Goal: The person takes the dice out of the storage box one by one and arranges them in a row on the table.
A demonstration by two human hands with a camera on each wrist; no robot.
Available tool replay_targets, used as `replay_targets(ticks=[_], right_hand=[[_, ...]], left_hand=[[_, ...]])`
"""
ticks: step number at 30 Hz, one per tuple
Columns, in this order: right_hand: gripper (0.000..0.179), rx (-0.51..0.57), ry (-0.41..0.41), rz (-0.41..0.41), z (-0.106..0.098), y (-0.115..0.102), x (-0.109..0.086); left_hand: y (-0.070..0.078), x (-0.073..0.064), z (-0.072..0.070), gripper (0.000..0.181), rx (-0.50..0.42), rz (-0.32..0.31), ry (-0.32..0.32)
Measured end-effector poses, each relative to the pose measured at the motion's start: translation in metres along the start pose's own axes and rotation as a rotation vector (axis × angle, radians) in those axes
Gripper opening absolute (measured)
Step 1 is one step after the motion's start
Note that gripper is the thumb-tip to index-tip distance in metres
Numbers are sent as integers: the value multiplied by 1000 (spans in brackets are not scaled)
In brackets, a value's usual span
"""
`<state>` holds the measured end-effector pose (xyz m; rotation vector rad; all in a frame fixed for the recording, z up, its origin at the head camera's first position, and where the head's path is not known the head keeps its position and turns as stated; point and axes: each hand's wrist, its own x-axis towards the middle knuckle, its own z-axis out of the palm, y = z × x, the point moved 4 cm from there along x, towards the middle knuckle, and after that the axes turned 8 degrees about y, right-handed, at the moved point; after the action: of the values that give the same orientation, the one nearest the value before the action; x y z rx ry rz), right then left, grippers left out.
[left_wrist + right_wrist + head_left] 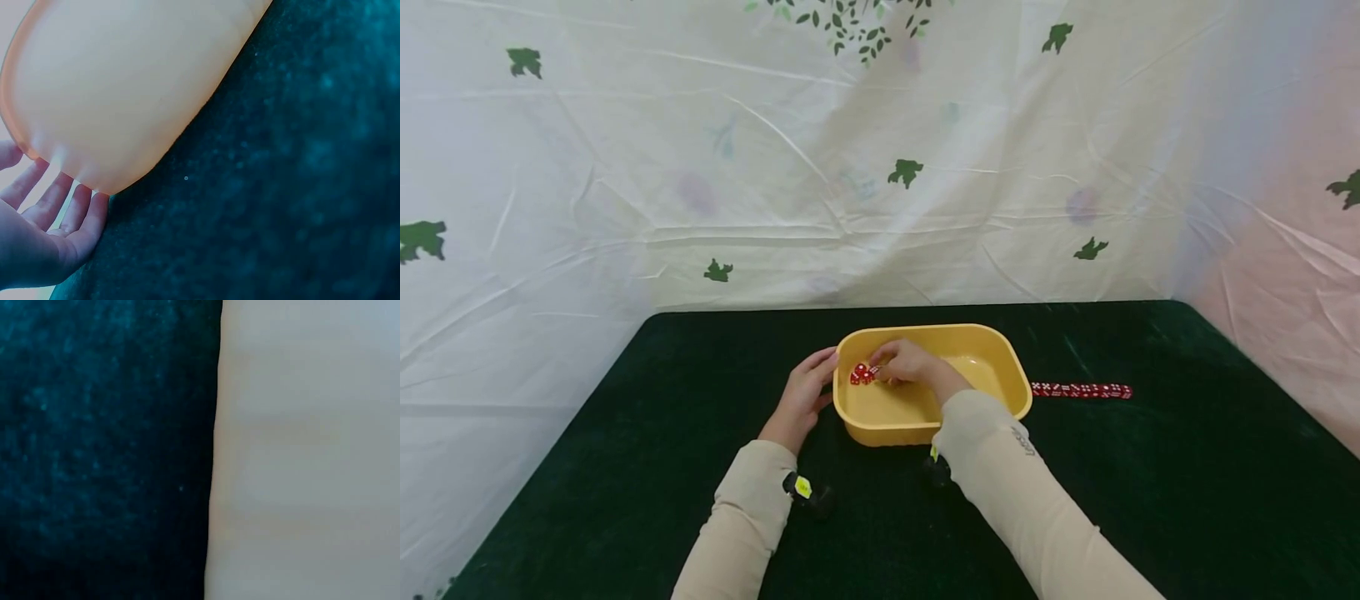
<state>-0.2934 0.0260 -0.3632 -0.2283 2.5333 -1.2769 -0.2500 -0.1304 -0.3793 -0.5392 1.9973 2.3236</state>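
Your left hand (803,393) rests against the left end of the yellow tub (893,436); in the left wrist view its fingers are slightly spread, tips touching the outer wall, thumb near the rim. Your right hand (916,365) reaches over the near rim into the tub, fingers bent, pinching a red die (874,370) between thumb and fingertips; which face is up is too small to read. Just beside it, a small group of red dice (860,376) lies on the tub floor, at the left end. Outside, to the right of the tub, a straight row of red dice (1082,391) runs along the dark green cloth (625,475). You wear pale sleeves (741,508). Behind the cloth hangs a whitish curtain (775,192) with green leaf prints. Your right wrist view does not show the hand
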Motion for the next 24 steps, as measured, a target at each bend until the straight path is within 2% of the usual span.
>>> replay_targets(ticks=[7,16,24], right_hand=[[18,-6,-6,-29,1,-1,-1],[16,-65,-8,-69,2,-2,0],[15,-58,-21,-50,1,-4,0]], left_hand=[[2,0,1,30,-1,-10,3],[3,0,2,29,2,-8,1],[2,2,0,31,-3,-12,-6]])
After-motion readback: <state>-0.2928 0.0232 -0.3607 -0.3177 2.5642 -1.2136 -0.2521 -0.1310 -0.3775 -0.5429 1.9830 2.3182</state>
